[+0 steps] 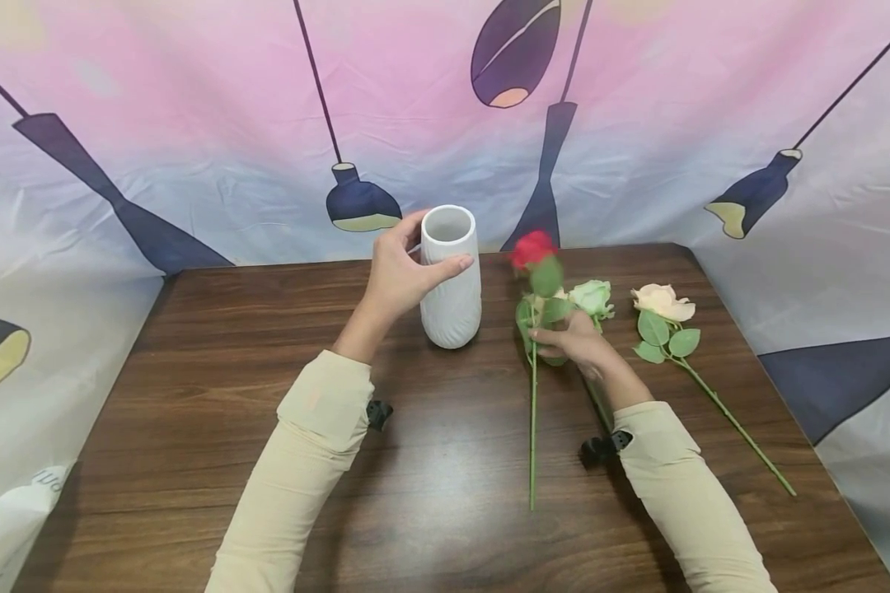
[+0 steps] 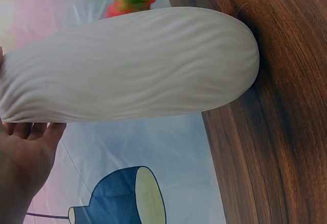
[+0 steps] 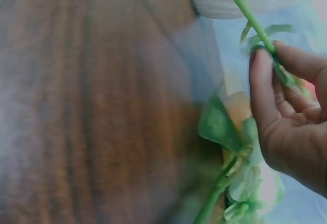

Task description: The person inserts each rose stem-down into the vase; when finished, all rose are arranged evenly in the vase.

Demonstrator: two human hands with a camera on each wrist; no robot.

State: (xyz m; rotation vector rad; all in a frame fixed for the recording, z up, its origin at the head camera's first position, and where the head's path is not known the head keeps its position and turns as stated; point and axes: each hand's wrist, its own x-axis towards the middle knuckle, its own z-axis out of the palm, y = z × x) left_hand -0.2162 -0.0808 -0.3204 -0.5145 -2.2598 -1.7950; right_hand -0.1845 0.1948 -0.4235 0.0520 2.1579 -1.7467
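A white ribbed vase (image 1: pixel 452 301) stands at the back of the table. My left hand (image 1: pixel 398 272) grips it near the rim, thumb across the front and fingers around the far side. In the left wrist view the vase (image 2: pixel 138 66) hides most of the fingertips. To the right of the vase, my right hand (image 1: pixel 584 346) holds a red rose (image 1: pixel 534 249) by its green stem, bloom up. The right wrist view shows thumb and fingers pinching that stem (image 3: pixel 245 9). Close by the right hand lies a pale green rose (image 1: pixel 592 296), partly hidden by it.
A peach rose (image 1: pixel 663 302) lies at the right, its long stem slanting toward the front. Another pale bloom is partly hidden behind the red rose's leaves. A patterned cloth (image 1: pixel 252 165) hangs behind the brown wooden table (image 1: pixel 215 371). White plastic (image 1: pixel 15 519) shows at the left edge.
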